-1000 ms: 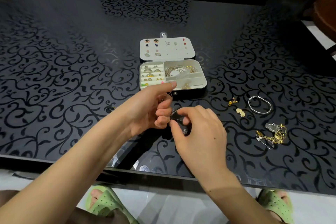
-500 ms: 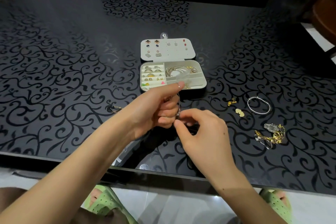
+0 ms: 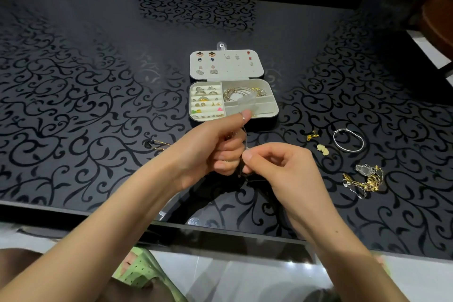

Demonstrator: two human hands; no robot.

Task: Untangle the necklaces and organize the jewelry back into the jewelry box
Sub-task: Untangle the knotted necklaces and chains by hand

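Note:
An open white jewelry box [image 3: 274,108] lies mid-table, with earrings pinned in its lid, rings in the left slots and bracelets in the right compartment. Just in front of it, my left hand [image 3: 215,147] and my right hand [image 3: 282,169] pinch a thin necklace chain [image 3: 245,148] between them, above the table. Most of that chain is hidden by the fingers. A tangle of gold and silver chains [image 3: 365,180] lies on the table to the right of my right hand. Left of my left wrist rests a thin gold chain with a dark pendant [image 3: 157,143].
A silver bangle [image 3: 348,140], a small gold charm [image 3: 311,135] and a pale gold piece [image 3: 323,149] lie right of the box on the black patterned glass table [image 3: 85,95]. A brown chair [image 3: 438,12] stands at the far right. The table's near edge runs just below my wrists.
Both hands have lifted slightly and drawn closer together on the chain; my right fingers now pinch it beside my left fist. The loose jewelry on the table has not moved.

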